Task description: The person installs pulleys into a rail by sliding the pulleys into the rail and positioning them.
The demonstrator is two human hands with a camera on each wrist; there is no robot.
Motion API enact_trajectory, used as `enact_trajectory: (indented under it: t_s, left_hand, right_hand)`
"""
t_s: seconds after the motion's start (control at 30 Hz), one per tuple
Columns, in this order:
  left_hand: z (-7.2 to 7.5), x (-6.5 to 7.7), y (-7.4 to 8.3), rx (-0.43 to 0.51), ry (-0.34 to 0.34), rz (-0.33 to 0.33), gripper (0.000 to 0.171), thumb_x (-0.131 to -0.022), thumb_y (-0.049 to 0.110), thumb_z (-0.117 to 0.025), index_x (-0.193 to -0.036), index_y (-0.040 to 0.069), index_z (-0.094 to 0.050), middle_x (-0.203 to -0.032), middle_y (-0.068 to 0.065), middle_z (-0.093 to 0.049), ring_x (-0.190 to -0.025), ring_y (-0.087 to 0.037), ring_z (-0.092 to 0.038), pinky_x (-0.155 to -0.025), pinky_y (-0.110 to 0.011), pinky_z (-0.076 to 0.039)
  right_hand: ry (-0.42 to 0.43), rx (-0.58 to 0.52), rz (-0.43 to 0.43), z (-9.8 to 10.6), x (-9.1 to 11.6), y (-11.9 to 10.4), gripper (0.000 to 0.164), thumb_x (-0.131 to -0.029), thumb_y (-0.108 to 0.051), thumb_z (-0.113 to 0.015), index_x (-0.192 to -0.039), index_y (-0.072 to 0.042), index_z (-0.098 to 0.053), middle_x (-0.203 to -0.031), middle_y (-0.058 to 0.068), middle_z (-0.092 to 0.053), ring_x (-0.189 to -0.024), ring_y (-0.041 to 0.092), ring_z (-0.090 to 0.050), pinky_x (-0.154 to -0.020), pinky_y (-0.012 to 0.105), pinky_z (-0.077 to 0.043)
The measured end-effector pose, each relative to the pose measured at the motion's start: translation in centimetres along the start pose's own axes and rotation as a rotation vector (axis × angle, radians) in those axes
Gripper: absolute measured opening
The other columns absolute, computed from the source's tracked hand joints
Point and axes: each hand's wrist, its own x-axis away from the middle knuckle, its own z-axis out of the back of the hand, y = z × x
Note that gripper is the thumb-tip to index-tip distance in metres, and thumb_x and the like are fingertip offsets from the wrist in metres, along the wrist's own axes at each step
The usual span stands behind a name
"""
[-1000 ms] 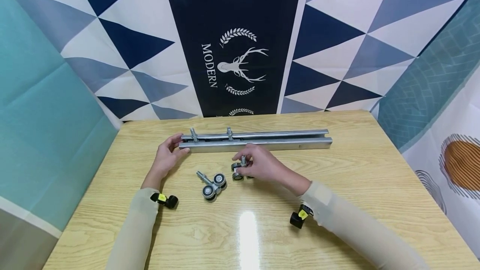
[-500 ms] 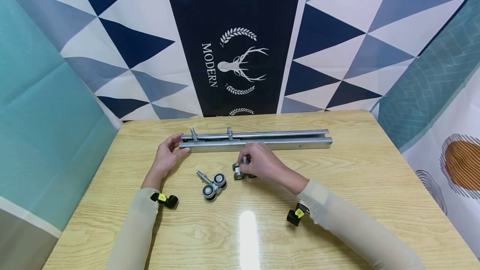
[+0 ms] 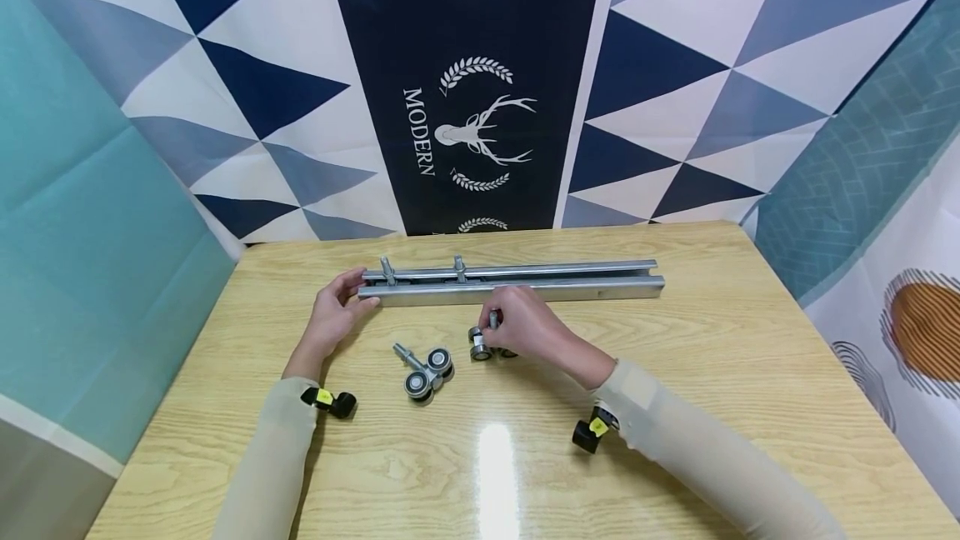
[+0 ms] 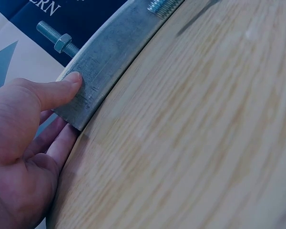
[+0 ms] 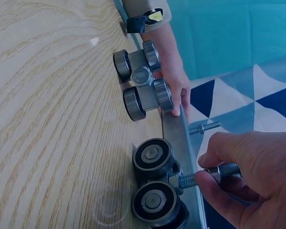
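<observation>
Silvery metal makes up the rail (image 3: pixel 585 289) lying along the back of the tabletop (image 3: pixel 637 440) in the head view, with two bolts (image 3: pixel 460 268) standing up from it; the left hand (image 3: pixel 333 315) grips its left end, unchanged from a second ago. The right hand (image 3: pixel 528 323) had its fingers looser around the upright roller (image 3: pixel 480 346) and now pinches that roller's threaded stem (image 3: pixel 493 320); the roller has shifted slightly to the right, so the hold looks settled, in my judgement. The hand hides much of this roller, while a second roller (image 3: pixel 429 373) lies tipped nearby. The left wrist view shows the thumb (image 4: pixel 62 93) pressed on the rail's outer face, the fingertips hidden behind; a threaded piece (image 4: pixel 164 6) is cut off by the top edge, and I cannot tell what it belongs to. The right wrist view shows thumb and finger pinching the stem, its far tip covered; whether the roller touches the tabletop is hard to tell.
</observation>
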Motion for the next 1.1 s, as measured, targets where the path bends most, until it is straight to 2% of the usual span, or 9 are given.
enact_trajectory:
  t_s: [0.33, 0.57, 0.8, 1.1]
  left_hand:
    - [0.0, 0.0, -0.1, 0.001, -0.004, -0.015, 0.064, -0.09, 0.006, -0.073, -0.148, 0.006, -0.045, -0.149, -0.018, -0.048, -0.135, -0.032, -0.046, -0.122, -0.048, -0.034]
    - [-0.1, 0.0, -0.1, 0.003, -0.004, -0.018, 0.064, -0.09, 0.006, -0.073, -0.148, 0.006, -0.045, -0.149, -0.018, -0.049, -0.135, -0.033, -0.046, -0.122, -0.048, -0.033]
    - [0.0, 0.1, -0.2, 0.007, 0.004, -0.015, 0.063, -0.09, 0.006, -0.073, -0.147, 0.006, -0.046, -0.148, -0.018, -0.049, -0.135, -0.033, -0.046, -0.122, -0.048, -0.033]
    - [0.0, 0.1, -0.1, -0.003, 0.005, -0.006, 0.064, -0.09, 0.007, -0.073, -0.148, 0.007, -0.045, -0.149, -0.018, -0.049, -0.135, -0.032, -0.045, -0.123, -0.047, -0.033]
  right_hand:
    - [0.0, -0.009, -0.055, 0.5, 0.0, -0.1, 0.015, -0.07, -0.001, -0.075, -0.068, -0.016, -0.075, -0.079, -0.001, -0.071, -0.062, 0.009, -0.058, -0.052, 0.022, -0.05]
    - [0.026, 0.021, -0.039, 1.6, -0.2, -0.2, 0.014, -0.07, -0.001, -0.074, -0.069, -0.015, -0.075, -0.076, -0.001, -0.071, -0.059, 0.008, -0.057, -0.055, 0.023, -0.049]
    - [0.053, 0.052, -0.018, 2.8, -0.5, 0.0, 0.015, -0.069, -0.001, -0.073, -0.067, -0.016, -0.074, -0.08, -0.001, -0.071, -0.066, 0.01, -0.058, -0.061, 0.027, -0.05]
    - [0.045, 0.036, -0.049, 3.8, -0.3, 0.9, 0.015, -0.07, 0.0, -0.074, -0.069, -0.015, -0.074, -0.079, -0.001, -0.071, -0.063, 0.011, -0.057, -0.055, 0.025, -0.047]
